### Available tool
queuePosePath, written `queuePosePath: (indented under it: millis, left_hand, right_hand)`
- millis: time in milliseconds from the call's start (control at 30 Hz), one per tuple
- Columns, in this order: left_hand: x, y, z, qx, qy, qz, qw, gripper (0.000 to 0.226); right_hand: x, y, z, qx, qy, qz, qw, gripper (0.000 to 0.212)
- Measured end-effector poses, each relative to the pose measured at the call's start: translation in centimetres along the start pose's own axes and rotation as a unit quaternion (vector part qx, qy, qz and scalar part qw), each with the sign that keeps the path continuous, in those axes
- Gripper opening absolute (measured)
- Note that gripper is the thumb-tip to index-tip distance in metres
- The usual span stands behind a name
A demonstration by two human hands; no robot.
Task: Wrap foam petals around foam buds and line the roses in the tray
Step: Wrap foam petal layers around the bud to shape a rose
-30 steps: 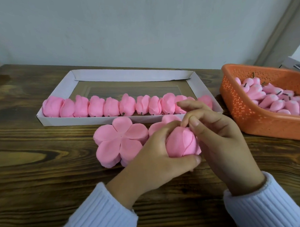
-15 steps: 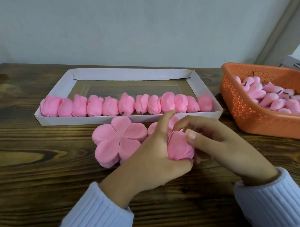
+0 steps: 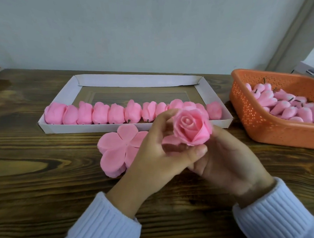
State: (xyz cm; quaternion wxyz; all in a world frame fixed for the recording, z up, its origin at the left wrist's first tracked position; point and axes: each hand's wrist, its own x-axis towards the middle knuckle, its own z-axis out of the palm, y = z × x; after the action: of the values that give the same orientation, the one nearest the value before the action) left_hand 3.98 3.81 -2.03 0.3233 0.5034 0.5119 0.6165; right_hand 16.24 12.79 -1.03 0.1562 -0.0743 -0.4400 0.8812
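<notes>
The rose is held above the table, just before the tray's near wall, bloom facing the wearer. The tray's laid roses point their stems that way, so it probably needs turning round. The left hand has its grip curled round the rose's base; the right hand is beneath with fingers hidden, so I cannot tell its grip.

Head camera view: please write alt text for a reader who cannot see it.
A left hand and a right hand hold a pink foam rose facing the camera above a wooden table. Behind, a white tray holds a row of roses; flat petals lie at left, an orange basket of buds at right.
</notes>
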Motion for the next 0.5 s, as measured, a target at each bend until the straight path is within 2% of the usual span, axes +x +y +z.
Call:
queuePosePath:
  millis: [100,167,333,500]
  left_hand:
    - [-0.1,0.5,0.1,-0.014,-0.009,0.001,1.0,0.061]
    - [-0.3,0.6,0.1,-0.018,-0.011,-0.003,1.0,0.063]
    - [-0.6,1.2,0.1,0.012,-0.021,0.003,1.0,0.052]
    - [-0.5,1.4,0.1,0.008,-0.012,0.017,1.0,0.05]
  right_hand:
    - [0.2,0.8,0.4,-0.017,0.0,0.027,1.0,0.045]
    - [0.1,1.1,0.5,0.005,-0.023,0.026,0.999,0.047]
    - [0.0,1.4,0.8,0.02,-0.041,0.015,0.999,0.051]
    - [0.1,1.7,0.8,0.002,-0.024,0.019,1.0,0.04]
